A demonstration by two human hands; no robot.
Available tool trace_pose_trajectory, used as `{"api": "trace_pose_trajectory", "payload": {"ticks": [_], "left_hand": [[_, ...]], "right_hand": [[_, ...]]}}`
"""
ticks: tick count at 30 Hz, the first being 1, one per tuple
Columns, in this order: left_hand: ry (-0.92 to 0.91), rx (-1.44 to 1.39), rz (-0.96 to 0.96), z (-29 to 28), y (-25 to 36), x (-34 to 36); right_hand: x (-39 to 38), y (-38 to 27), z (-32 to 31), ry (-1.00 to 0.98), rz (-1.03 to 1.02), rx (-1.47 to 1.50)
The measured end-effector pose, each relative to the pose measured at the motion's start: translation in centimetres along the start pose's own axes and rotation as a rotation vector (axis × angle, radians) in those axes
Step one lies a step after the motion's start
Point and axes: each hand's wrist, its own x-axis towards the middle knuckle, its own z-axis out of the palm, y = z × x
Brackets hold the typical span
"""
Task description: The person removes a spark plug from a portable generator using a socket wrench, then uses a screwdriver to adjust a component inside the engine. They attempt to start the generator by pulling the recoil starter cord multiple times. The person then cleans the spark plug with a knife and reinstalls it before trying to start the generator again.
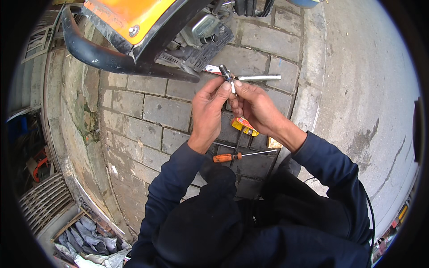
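My left hand (208,111) and my right hand (254,107) meet at the fingertips over the brick paving. Together they pinch a small spark plug (227,75) with a white body and a dark metal end pointing up. Just beyond it lies a silver socket wrench (259,77) on the bricks. Below my hands a screwdriver with an orange handle (228,157) lies on the ground, and a yellow and red handled tool (244,126) is partly hidden under my right wrist.
An orange machine with a black tubular bumper (107,57) and an exposed engine (201,38) stands at the top. A concrete kerb and smooth pavement (366,89) run on the right. At the left are a metal grate (42,201) and rags (89,245).
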Motion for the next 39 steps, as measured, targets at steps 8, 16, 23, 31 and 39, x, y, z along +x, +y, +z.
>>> {"api": "trace_pose_trajectory", "payload": {"ticks": [8,16,23,31,39], "left_hand": [[-0.001,0.02,0.001,0.0,-0.3,0.2],[-0.046,0.015,-0.014,-0.4,-0.1,0.1],[-0.097,-0.009,-0.007,-0.7,0.2,0.0],[-0.124,-0.049,-0.025,-1.0,0.1,0.0],[-0.121,-0.049,-0.037,-1.3,-0.1,0.0]], "right_hand": [[0.0,0.2,0.0,-0.009,-0.04,-0.03],[-0.1,0.4,0.0,-0.001,-0.047,-0.106],[-0.5,0.0,0.2,0.002,-0.016,-0.184],[-0.6,0.0,0.1,0.004,-0.016,-0.207],[-0.6,-0.1,0.2,0.013,-0.031,-0.225]]}}
